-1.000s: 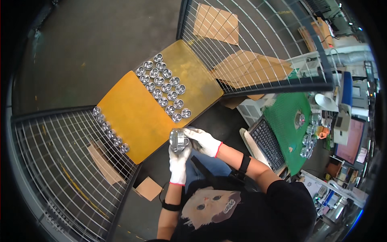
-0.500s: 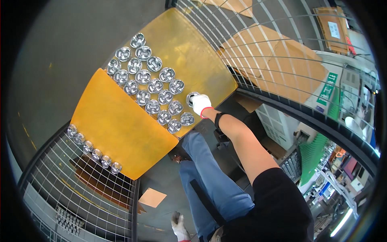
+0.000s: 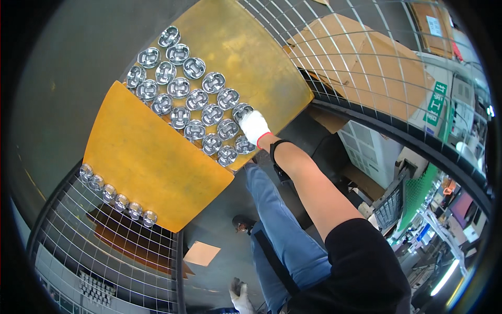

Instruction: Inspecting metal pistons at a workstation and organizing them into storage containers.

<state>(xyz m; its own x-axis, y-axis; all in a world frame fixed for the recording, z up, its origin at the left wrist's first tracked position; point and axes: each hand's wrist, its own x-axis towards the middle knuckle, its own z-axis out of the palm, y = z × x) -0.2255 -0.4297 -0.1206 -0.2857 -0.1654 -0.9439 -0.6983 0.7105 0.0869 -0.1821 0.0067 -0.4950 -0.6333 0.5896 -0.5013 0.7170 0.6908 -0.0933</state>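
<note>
Silver metal pistons [image 3: 197, 99] stand in staggered rows on a worn yellow sheet [image 3: 272, 63]. At the right end of these rows, my right hand [image 3: 254, 127], in a white glove, is closed on one piston [image 3: 240, 111]. Part of that piston and my fingertips are hidden by the glove. It sits close beside its neighbours. Low in the picture, away from the pistons, my left hand [image 3: 241, 296] hangs beside my leg in a grey-and-white glove. Its fingers are loosely bent and apart, with nothing seen in them.
An orange sheet [image 3: 157, 162] lies nearer, with several more pistons [image 3: 121, 202] along its left lower edge. Black-framed wire mesh panels [image 3: 125, 246] stand at the near left and far right. Flattened cardboard [image 3: 361, 73] lies beyond the right mesh. A cardboard piece [image 3: 202, 253] is on the floor.
My right hand has moved slightly left with its piston, closing the gap to the rows. The whole view has shifted a little. My left hand still hangs low.
</note>
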